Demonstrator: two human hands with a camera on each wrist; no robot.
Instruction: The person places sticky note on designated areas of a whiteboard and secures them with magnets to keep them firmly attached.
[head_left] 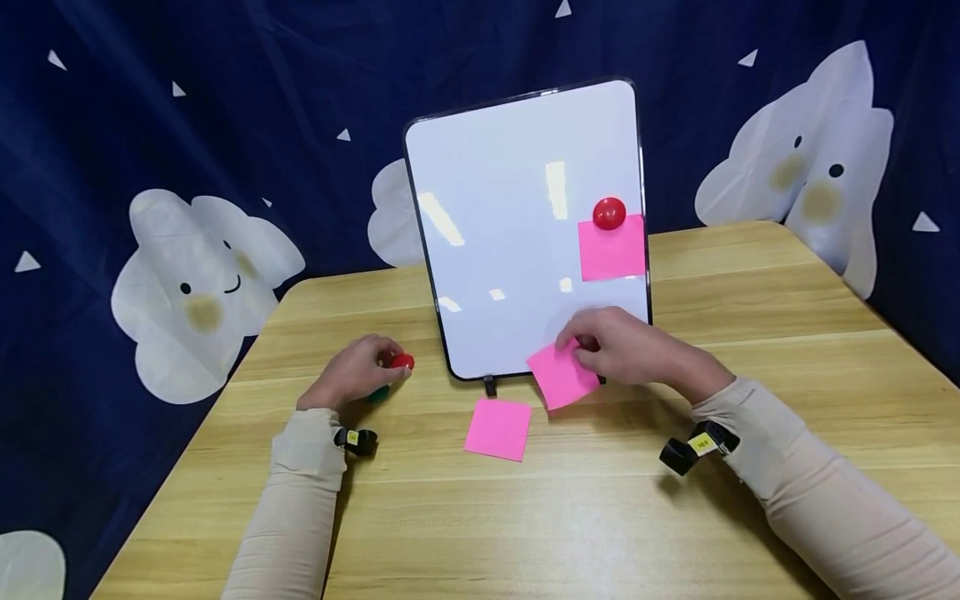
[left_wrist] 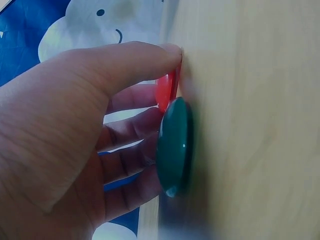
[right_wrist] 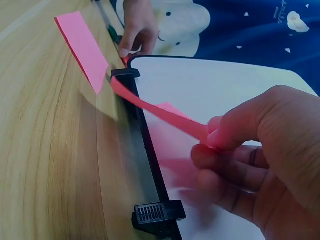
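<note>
In the head view my left hand [head_left: 358,369] holds a round red magnet [head_left: 402,362] at the table, thumb and fingers around its edge. A green magnet [left_wrist: 174,147] lies on the wood close by that hand, in front of the fingers in the left wrist view. My right hand [head_left: 618,343] pinches a pink sticky note [head_left: 561,375] by its upper edge, before the bottom of the whiteboard [head_left: 510,217]. Another pink sticky note [head_left: 498,429] lies on the table. A third pink note [head_left: 611,254] hangs at the board's right side under a red magnet [head_left: 609,213].
The whiteboard stands tilted back on black feet [right_wrist: 159,212] on the wooden table [head_left: 570,533]. Behind it hangs a dark blue curtain [head_left: 315,67] with white clouds and triangles. Each wrist carries a small black camera [head_left: 686,450].
</note>
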